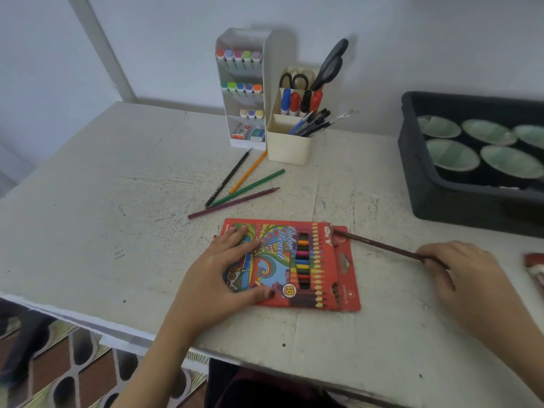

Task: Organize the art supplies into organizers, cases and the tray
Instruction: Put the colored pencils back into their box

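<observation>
Pressing the red pencil case flat, the left hand lies spread. Right of the case, the right hand pinches a brown pencil in its grip, tip at the case's flap. Next, probably, comes sliding it straight in; loose pencils lie beyond the case.

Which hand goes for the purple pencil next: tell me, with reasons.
Probably left. The left hand rests flat on the pencil box, holding nothing, just short of the purple pencil. The right hand is farther off and pinches the brown pencil, its tip at the box's open flap.
</observation>
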